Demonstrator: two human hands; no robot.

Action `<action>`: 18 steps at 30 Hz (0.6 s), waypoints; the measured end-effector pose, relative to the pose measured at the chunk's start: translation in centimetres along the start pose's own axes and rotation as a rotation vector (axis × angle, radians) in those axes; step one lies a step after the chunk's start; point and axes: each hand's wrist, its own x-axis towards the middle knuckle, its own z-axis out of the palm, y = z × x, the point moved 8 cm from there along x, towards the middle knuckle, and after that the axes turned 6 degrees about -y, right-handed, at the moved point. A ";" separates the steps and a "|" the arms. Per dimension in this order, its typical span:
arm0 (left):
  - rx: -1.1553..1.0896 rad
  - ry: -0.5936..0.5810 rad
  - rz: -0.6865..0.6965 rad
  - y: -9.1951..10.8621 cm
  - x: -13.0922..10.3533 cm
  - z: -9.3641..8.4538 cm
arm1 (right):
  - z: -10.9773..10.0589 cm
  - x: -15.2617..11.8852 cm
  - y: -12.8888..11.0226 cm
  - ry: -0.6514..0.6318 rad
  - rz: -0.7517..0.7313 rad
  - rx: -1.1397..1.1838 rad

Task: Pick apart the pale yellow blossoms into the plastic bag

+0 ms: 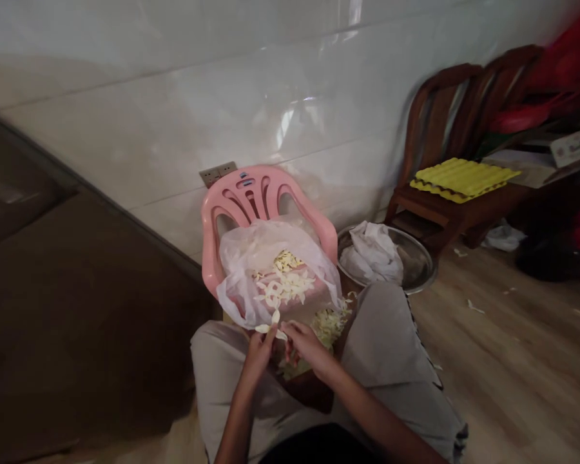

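Observation:
A white flower (275, 317) with pointed petals is pinched between the thumb and fingers of my left hand (261, 348). Right beside it is my right hand (307, 347), its fingers curled in with the tips close to the petals; whatever they hold is too small to make out. Just beyond my hands, a translucent plastic bag (241, 251) lies spread over the seat of a pink plastic chair (326, 233). White petal-like pieces (287, 289) and a small heap of yellowish pieces (286, 260) lie on it. Below, between my knees, is a pile of pale shreds (329, 327).
To the right, a metal basin (418, 258) holds a crumpled white bag (372, 251). Wooden chairs (428, 116) stand behind it, one bearing yellow egg trays (464, 179). A tiled wall (174, 122) with a socket (217, 173) rises behind the pink chair. A dark surface (87, 309) lies left.

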 end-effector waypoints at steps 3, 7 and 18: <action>0.002 -0.026 0.053 0.7 0.1 -0.7 | 1.5 0.3 0.5 -0.144 -0.024 -0.068; 0.046 0.007 0.078 0.7 -0.7 -1.3 | 1.9 0.3 1.1 -0.194 -0.096 -0.202; 0.863 0.006 0.176 5.0 -2.7 0.1 | 0.4 0.7 1.6 -0.069 -0.217 -0.395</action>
